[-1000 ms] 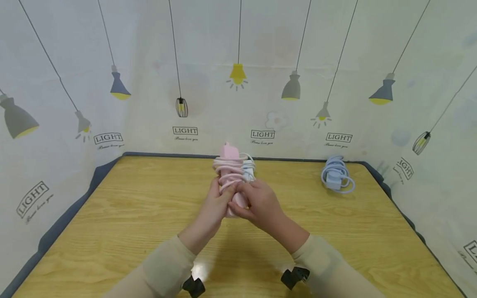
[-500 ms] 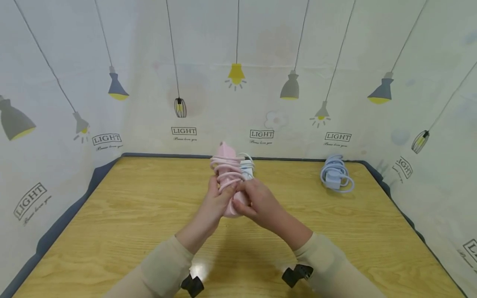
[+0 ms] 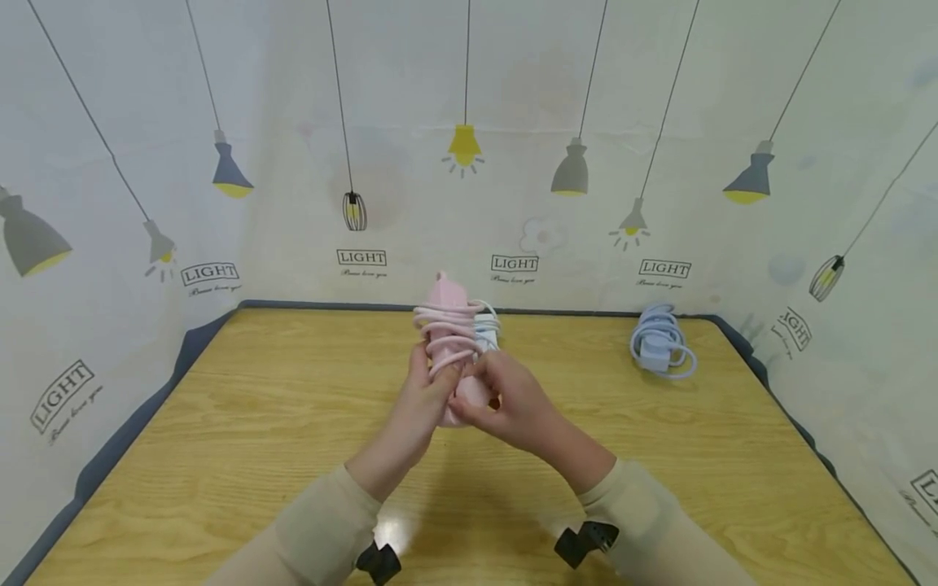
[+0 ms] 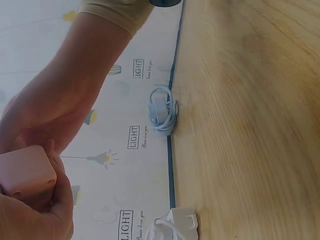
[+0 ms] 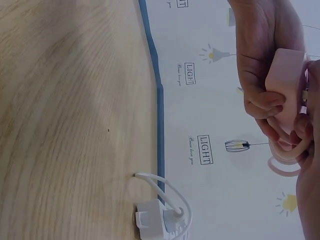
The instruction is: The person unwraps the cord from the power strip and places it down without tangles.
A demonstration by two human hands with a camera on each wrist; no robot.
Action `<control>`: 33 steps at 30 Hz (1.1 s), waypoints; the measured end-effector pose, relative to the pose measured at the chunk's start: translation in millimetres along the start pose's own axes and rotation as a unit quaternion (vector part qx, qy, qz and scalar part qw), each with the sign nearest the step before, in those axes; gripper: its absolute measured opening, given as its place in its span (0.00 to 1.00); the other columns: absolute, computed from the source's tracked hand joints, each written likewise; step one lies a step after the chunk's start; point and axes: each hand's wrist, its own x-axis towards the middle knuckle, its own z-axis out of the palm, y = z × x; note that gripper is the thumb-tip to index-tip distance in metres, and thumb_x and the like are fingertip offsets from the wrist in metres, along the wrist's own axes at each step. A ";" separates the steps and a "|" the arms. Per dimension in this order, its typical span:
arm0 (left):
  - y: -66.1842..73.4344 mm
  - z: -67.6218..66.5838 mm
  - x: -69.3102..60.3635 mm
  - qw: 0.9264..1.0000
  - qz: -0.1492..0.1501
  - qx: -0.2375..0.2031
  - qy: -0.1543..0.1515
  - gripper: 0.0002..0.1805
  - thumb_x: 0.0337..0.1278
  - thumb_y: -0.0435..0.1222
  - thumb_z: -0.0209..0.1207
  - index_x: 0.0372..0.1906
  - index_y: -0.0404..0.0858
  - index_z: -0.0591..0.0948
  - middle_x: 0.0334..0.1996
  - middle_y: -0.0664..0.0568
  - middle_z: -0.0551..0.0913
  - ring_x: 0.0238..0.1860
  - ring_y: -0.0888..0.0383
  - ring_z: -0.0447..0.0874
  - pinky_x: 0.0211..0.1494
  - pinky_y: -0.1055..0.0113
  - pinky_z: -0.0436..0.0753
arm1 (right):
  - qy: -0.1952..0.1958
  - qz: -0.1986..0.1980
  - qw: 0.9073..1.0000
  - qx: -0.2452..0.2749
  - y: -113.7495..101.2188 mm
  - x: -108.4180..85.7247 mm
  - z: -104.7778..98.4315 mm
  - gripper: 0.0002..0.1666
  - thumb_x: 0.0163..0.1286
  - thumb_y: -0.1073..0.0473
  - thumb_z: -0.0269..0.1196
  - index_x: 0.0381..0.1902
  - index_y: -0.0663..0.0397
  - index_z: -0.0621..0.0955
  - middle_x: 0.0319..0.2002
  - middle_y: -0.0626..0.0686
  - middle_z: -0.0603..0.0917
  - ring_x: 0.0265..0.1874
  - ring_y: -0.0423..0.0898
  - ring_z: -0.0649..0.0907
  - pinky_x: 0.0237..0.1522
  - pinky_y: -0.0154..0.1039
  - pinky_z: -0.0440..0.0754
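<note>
A pink power strip [image 3: 447, 297] is held up above the table's middle, its pink cord [image 3: 449, 330] wound several times around it. My left hand [image 3: 406, 415] grips the strip's lower part, thumb on the front and fingers curled behind it, as the right wrist view shows. At the near end, my right hand [image 3: 513, 403] pinches the pale pink plug [image 3: 472, 391] against the strip. Metal prongs [image 5: 305, 96] show beside the strip in the right wrist view. The left wrist view catches the strip's blunt end [image 4: 30, 170] between both hands.
Behind the hands, a white power strip [image 3: 487, 332] with wound cord stands near the table's back edge. A light blue cord bundle [image 3: 655, 346] lies at the back right of the wooden table [image 3: 293, 391]. A lamp-printed backdrop [image 3: 410, 163] encloses the table.
The pink strip and both hands have shifted slightly left since a second ago. My right thumb and fingers have moved a little on the plug; the strip's top tilts slightly.
</note>
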 end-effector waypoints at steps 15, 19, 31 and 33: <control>2.0 -4.3 1.2 0.999 -0.004 -0.036 0.018 0.24 0.72 0.33 0.46 0.67 0.35 0.55 0.59 0.35 0.69 0.50 0.49 0.78 0.52 0.62 0.80 | -0.016 0.066 0.996 0.058 -4.9 -0.1 -10.0 0.13 0.66 0.65 0.63 0.43 0.59 0.71 0.35 0.50 0.75 0.30 0.42 0.75 0.28 0.37 0.78; 2.1 -5.8 2.4 0.997 -0.007 -0.063 0.034 0.22 0.72 0.31 0.45 0.65 0.32 0.56 0.55 0.36 0.70 0.45 0.55 0.77 0.47 0.67 0.81 | -0.005 0.044 0.997 0.065 -3.1 -1.5 -11.6 0.11 0.68 0.64 0.61 0.45 0.60 0.72 0.37 0.51 0.78 0.34 0.43 0.77 0.35 0.38 0.80; 14.4 -13.9 1.7 0.997 -0.015 -0.062 0.049 0.23 0.73 0.32 0.44 0.68 0.32 0.57 0.54 0.35 0.72 0.46 0.54 0.78 0.46 0.64 0.82 | 0.024 0.018 0.999 0.011 5.6 -10.0 -16.6 0.23 0.75 0.45 0.54 0.49 0.60 0.77 0.38 0.49 0.78 0.38 0.46 0.76 0.40 0.41 0.78; 17.0 -15.9 1.7 0.997 -0.018 -0.062 0.047 0.23 0.74 0.33 0.43 0.68 0.31 0.57 0.53 0.34 0.72 0.44 0.55 0.79 0.44 0.65 0.83 | 0.013 0.037 0.999 0.023 4.8 -11.5 -17.8 0.17 0.74 0.51 0.58 0.50 0.59 0.77 0.36 0.47 0.76 0.36 0.44 0.75 0.37 0.39 0.77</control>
